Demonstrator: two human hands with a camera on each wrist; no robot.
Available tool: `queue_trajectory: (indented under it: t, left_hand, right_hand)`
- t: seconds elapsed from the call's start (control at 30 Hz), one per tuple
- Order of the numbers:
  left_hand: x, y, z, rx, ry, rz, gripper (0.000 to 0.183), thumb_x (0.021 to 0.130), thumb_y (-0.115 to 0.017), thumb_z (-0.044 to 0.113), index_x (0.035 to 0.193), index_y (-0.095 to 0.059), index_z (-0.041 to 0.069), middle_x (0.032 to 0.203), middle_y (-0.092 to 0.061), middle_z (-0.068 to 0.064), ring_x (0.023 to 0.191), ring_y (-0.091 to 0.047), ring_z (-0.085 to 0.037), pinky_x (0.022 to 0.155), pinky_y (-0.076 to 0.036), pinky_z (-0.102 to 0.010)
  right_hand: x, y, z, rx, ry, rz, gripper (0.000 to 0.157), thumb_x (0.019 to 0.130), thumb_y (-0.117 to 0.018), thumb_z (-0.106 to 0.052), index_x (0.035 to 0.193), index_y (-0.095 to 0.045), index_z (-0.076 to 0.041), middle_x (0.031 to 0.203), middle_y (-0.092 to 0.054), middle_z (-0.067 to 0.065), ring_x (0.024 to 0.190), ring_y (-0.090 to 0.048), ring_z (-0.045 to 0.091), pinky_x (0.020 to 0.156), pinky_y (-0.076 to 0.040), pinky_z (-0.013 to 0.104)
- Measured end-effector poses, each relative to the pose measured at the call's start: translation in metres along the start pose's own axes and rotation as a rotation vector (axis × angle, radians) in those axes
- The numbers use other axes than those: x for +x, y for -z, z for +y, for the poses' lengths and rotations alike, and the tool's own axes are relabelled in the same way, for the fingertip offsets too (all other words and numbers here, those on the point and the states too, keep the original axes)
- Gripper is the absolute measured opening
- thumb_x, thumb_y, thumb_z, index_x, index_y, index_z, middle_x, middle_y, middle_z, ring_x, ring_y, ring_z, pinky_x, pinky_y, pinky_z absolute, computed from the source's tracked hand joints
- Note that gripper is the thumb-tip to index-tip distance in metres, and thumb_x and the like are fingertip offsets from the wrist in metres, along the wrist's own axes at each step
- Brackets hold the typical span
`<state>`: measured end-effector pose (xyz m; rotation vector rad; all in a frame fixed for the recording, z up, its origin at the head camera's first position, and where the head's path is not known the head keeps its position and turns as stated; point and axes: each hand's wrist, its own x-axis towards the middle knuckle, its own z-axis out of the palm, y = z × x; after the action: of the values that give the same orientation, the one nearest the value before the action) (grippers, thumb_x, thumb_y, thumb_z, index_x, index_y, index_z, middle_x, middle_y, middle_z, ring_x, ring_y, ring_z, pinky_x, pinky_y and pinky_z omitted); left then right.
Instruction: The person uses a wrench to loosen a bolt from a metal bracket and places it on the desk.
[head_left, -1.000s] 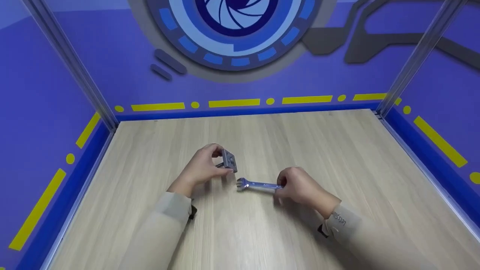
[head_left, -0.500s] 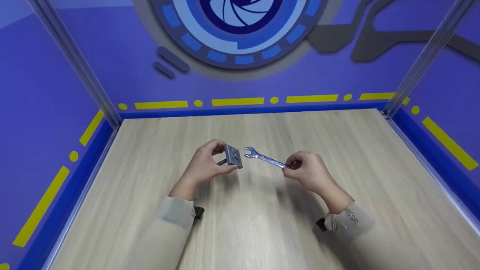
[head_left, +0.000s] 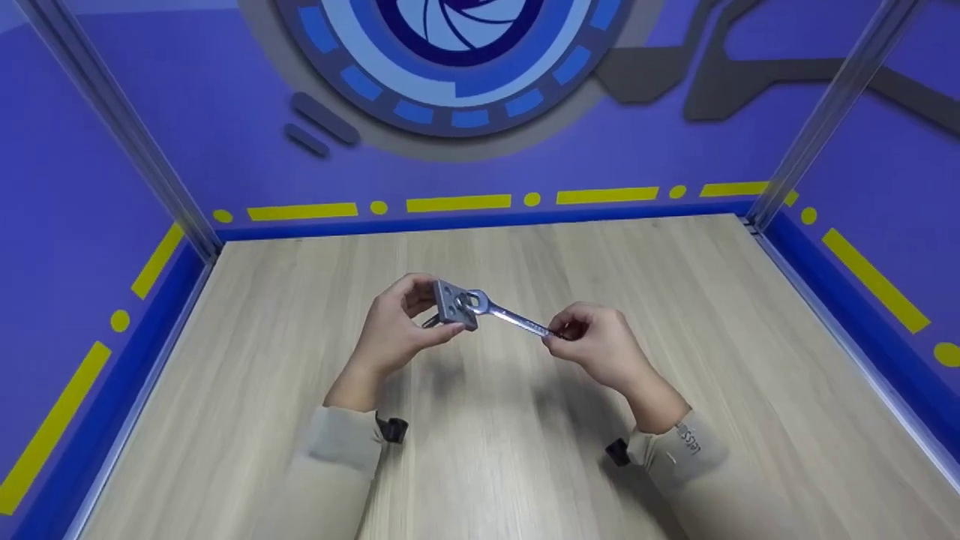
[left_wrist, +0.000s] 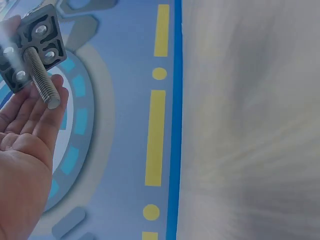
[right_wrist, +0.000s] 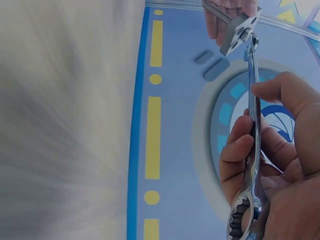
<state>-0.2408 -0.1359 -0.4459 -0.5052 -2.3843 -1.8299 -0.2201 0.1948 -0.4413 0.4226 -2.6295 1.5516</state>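
Observation:
My left hand (head_left: 386,330) grips a square grey metal plate (head_left: 452,306) by its edges, above the table. In the left wrist view, a threaded bolt (left_wrist: 42,79) sticks out from the middle of the plate's ribbed back, with holes near its corners. My right hand (head_left: 596,345) pinches a shiny combination wrench (head_left: 517,321) by its handle. The wrench's open end overlaps the bolt head on the plate's front in the head view. Toothed and ring-shaped, the wrench's other end (right_wrist: 242,220) shows below the right palm in the right wrist view.
Both hands are over a wood-grain table (head_left: 480,450). A blue-purple wall panel (head_left: 322,180) with yellow dashes stands at the back, and similar panels rise at both sides. Metal posts (head_left: 832,112) mark the back corners.
My right hand has lifted the wrench off its lower position and brought its open end leftward to the plate. The left hand has raised the plate slightly.

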Motion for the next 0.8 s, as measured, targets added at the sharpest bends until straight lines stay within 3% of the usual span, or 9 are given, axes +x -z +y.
queue_trajectory:
  t: [0.07, 0.2, 0.43, 0.8]
  left_hand:
    - [-0.003, 0.001, -0.001, -0.035, 0.019, 0.007, 0.068, 0.083, -0.103, 0.013, 0.142, -0.067, 0.009, 0.135, -0.076, -0.009, 0.132, -0.076, -0.026, 0.119, -0.06, -0.03]
    - [-0.006, 0.0, -0.003, -0.113, 0.053, 0.018, 0.071, 0.083, -0.1, 0.006, 0.145, -0.064, 0.006, 0.14, -0.075, -0.014, 0.135, -0.076, -0.03, 0.115, -0.062, -0.029]
    - [0.0, -0.006, -0.016, -0.261, 0.097, -0.038, 0.069, 0.086, -0.092, -0.009, 0.146, -0.058, 0.001, 0.144, -0.071, -0.02, 0.13, -0.078, -0.026, 0.107, -0.067, -0.03]
    - [0.01, -0.013, -0.025, -0.288, 0.138, -0.071, 0.071, 0.087, -0.091, -0.008, 0.15, -0.059, -0.002, 0.149, -0.069, -0.022, 0.129, -0.078, -0.024, 0.105, -0.067, -0.028]
  right_hand:
    - [-0.001, -0.002, 0.0, 0.007, 0.005, -0.014, 0.006, 0.092, -0.087, -0.004, 0.096, -0.083, -0.004, 0.088, -0.076, 0.007, 0.08, -0.067, 0.011, 0.069, -0.056, 0.018]
    - [0.0, -0.006, 0.002, 0.031, 0.009, -0.035, 0.007, 0.093, -0.087, -0.005, 0.098, -0.083, -0.004, 0.089, -0.077, 0.007, 0.08, -0.067, 0.012, 0.069, -0.056, 0.019]
    - [0.004, -0.015, 0.017, 0.103, -0.033, -0.077, 0.01, 0.095, -0.087, -0.006, 0.102, -0.082, -0.001, 0.092, -0.077, 0.006, 0.083, -0.069, 0.011, 0.071, -0.057, 0.018]
    - [0.018, -0.017, 0.028, 0.074, -0.04, -0.098, 0.017, 0.094, -0.091, -0.007, 0.106, -0.081, 0.0, 0.096, -0.076, 0.009, 0.085, -0.066, 0.015, 0.071, -0.056, 0.018]
